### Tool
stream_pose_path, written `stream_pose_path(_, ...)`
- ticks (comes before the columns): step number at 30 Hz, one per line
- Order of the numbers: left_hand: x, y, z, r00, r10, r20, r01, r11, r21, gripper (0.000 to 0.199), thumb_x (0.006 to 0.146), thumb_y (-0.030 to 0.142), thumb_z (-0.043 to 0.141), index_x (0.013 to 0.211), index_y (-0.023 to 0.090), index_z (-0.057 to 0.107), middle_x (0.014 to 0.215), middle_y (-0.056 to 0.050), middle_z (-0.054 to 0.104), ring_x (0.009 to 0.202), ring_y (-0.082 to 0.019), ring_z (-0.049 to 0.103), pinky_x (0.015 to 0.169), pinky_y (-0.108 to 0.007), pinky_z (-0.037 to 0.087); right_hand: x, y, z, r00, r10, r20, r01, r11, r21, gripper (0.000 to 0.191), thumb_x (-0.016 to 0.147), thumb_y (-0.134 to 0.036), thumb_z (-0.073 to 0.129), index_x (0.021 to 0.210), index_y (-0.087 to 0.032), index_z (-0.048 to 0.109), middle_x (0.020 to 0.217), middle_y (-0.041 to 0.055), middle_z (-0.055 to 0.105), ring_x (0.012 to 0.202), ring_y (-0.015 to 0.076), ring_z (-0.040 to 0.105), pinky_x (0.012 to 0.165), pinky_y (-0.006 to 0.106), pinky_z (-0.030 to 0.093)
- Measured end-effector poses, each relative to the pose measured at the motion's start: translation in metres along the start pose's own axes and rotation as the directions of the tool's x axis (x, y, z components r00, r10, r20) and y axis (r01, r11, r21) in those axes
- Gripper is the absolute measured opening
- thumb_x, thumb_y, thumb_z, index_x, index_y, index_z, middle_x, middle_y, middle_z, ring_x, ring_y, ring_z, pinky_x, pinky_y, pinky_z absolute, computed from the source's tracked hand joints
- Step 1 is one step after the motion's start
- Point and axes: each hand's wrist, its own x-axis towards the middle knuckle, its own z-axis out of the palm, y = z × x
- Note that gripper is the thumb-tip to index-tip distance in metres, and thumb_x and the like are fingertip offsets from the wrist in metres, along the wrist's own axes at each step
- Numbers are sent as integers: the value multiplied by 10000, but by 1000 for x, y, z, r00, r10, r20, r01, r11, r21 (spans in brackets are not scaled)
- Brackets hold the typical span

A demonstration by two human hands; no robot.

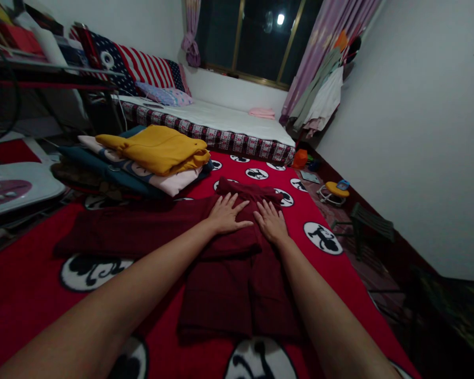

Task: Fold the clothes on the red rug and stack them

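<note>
A dark red long-sleeved top (217, 295) lies spread on a red blanket (324, 300) with round white-and-black prints. Its collar end points away from me, and a long sleeve (142, 226) stretches out to the left. My left hand (226, 215) rests flat on the upper part of the top, fingers spread. Flat on the right side, near the collar, is my right hand (272, 221), its fingers also stretched out. Neither hand grips the cloth. Whether the other sleeve is folded beneath or across the top I cannot tell.
A pile of folded clothes with a yellow garment (161, 150) on top sits at the left. Beyond it stands a bed (229, 118) below the window. A cluttered desk (55, 73) is at far left; a small yellow stool (337, 189) and a dark stool (371, 223) stand by the right wall.
</note>
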Motion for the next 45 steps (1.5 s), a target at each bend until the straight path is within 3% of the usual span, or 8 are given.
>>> stream_pose_path(11,-55,-1,-17,952,290,101,-286,957,-58,886,779,764,426,1503,332,152,1592,-113,12,1456,-332,33,1119,-596,72,-21,3,2,998,59,36,-59,998,21,558,982,-449,252,1500,-242,224,1587,65,118,1461,252,66,1122,586,136)
stream_pose_path(18,-111,2,-24,923,378,69,-367,920,-139,890,716,701,598,1469,352,279,1573,-85,194,1438,-326,174,1125,-599,103,-134,5,-24,974,-225,-27,196,776,599,533,948,-480,364,1435,-264,381,1507,77,368,1395,207,322,1150,484,211)
stream_pose_path(22,-125,9,-21,948,319,-15,-317,937,-144,634,846,501,567,1426,344,367,1555,-57,264,1418,-276,257,1130,-577,163,-198,4,-29,923,-378,-74,357,765,536,742,778,-430,664,1439,-256,377,1508,103,359,1379,261,348,1129,475,285)
stream_pose_path(25,-122,21,-21,943,317,-98,-329,933,-148,646,862,337,568,1456,294,319,1569,-73,217,1412,-241,278,1139,-490,241,-213,3,-19,910,-399,-114,403,788,466,616,800,-218,568,1402,-248,443,1454,89,446,1364,240,377,1132,511,268)
stream_pose_path(30,-96,41,-22,904,411,-118,-422,902,-87,564,853,166,523,1400,263,428,1536,-72,308,1408,-263,284,1123,-465,297,-196,10,-19,979,-105,-177,202,655,728,456,814,-138,405,1188,-245,643,1194,52,673,1140,191,607,1022,403,444)
stream_pose_path(35,-69,52,-21,896,430,-107,-441,890,-116,423,843,170,527,1257,237,578,1324,-55,580,1266,-220,487,1096,-379,359,-183,24,-37,973,220,-66,-7,315,949,344,793,-289,529,1089,-215,687,1101,61,714,1054,231,652,925,387,513)
stream_pose_path(40,-58,71,-24,929,344,-136,-364,918,-160,361,861,174,481,1188,250,615,1144,-37,672,1077,-188,606,931,-307,487,-182,47,-38,939,341,30,-64,90,994,445,728,-316,612,1157,-212,669,1095,88,715,1006,262,673,845,395,553)
stream_pose_path(45,-57,81,-23,905,401,-141,-419,896,-148,285,889,231,512,1144,226,640,1112,-41,688,1054,-199,624,937,-313,479,-187,63,-44,937,350,17,-43,66,997,460,738,-298,622,1193,-234,653,1138,91,699,1021,262,670,860,398,549)
